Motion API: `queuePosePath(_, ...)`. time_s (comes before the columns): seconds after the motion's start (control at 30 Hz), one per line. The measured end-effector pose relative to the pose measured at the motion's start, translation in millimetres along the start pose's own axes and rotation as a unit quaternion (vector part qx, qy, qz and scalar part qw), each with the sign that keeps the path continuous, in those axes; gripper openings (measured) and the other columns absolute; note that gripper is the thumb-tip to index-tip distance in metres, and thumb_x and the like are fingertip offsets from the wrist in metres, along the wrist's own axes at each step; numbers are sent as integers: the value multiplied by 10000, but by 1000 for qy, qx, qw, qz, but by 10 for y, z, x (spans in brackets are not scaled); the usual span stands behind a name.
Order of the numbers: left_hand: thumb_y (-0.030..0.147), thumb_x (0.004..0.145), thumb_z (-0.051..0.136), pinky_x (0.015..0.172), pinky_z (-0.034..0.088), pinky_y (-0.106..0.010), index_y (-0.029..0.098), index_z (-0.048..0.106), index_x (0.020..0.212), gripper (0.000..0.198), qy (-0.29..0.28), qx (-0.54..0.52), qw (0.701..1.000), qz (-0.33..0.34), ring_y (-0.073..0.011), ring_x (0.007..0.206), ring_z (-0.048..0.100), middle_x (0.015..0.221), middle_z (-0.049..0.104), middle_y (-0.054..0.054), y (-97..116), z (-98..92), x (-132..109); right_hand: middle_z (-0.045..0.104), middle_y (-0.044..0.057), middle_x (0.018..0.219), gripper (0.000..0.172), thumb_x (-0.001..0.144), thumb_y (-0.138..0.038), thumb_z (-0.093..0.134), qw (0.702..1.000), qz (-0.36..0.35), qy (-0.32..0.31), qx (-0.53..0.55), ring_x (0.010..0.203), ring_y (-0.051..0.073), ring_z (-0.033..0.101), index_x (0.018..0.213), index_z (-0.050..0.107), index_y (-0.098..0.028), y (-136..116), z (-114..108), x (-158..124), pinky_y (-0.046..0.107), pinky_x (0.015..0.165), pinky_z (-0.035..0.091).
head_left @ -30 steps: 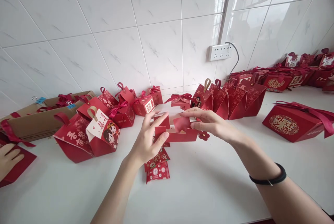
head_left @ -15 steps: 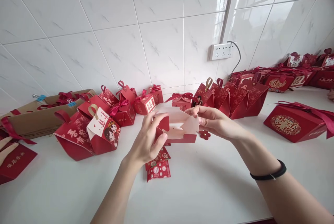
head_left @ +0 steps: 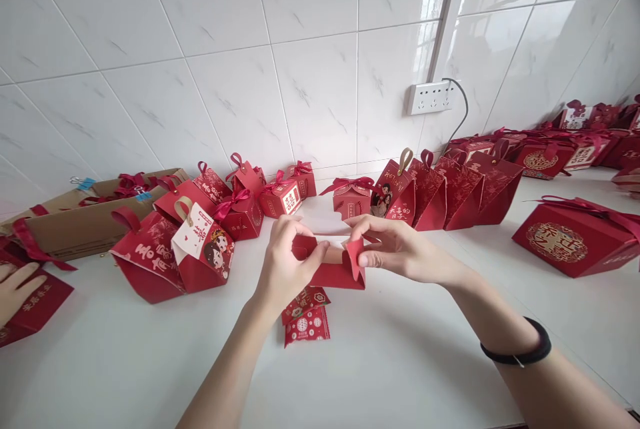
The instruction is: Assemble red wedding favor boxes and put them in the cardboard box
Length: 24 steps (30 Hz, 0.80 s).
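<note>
A small red paper box (head_left: pixel 336 274) with its flaps standing up is held over the white counter (head_left: pixel 400 362) in the middle of the view. My left hand (head_left: pixel 286 266) pinches the box's left flap, fingers curled. My right hand (head_left: pixel 395 247) grips the right flap between thumb and fingers; a black band circles that wrist. Two red sweet packets (head_left: pixel 306 314) lie on the counter just below the box, beside my left forearm.
Finished red gift boxes with ribbons (head_left: pixel 240 206) line the tiled wall; taller red bags (head_left: pixel 450 189) stand right of centre. A flat red box (head_left: pixel 570 246) lies at right. A cardboard carton (head_left: pixel 75 219) sits at left. Another person's hand (head_left: pixel 15 286) rests on a red card at the left edge.
The box's pale inner flap, raised half a second ago, is folded down. Both hands have closed in on the end flaps. The view has shifted slightly.
</note>
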<state>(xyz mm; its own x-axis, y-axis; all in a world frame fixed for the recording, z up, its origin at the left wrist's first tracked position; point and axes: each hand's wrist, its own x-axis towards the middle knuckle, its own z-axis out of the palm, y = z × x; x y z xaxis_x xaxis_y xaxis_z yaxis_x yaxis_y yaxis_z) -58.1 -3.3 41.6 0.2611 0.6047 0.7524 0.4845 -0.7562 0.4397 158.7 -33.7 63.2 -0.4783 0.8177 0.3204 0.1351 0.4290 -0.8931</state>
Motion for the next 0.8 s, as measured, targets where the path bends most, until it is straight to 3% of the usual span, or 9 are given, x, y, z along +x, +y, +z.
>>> queuePosePath(0.07,248,815,634,817,466,-293,205,485,776,160,26,8,1000,-6,-198,983,547,829,505,-14,17,16,2,595,51,1047,186,799,-276,675,996,-13,33,-76,1017,197,575,932,558,-220,14,59,14,355,855,530)
queuePosePath(0.17,275,804,640,831,462,-294,203,497,785,161,12,-14,999,-34,-198,988,550,849,523,-15,40,2,7,598,29,989,219,787,-208,663,985,-12,79,-155,885,172,584,953,520,-221,70,106,25,358,808,546)
queuePosePath(0.4,321,761,637,666,461,-263,192,467,722,216,-70,-133,981,-125,-170,803,575,891,570,-27,73,-116,41,608,13,959,165,820,-217,608,984,-1,108,-142,811,154,581,910,470,-222,95,101,19,325,739,551)
queuePosePath(0.6,380,745,684,559,455,-226,179,482,675,294,-13,-274,950,-151,-134,677,568,893,613,-41,7,-154,80,600,13,994,149,838,-173,556,982,-13,116,-147,859,154,588,960,490,-228,110,91,22,316,758,547)
queuePosePath(0.8,529,692,746,634,470,-239,183,557,727,395,-8,-393,908,-141,-192,873,593,989,636,-68,-135,-198,71,599,14,968,158,835,-146,528,979,-11,137,-148,857,147,582,972,535,-223,81,63,22,306,756,549)
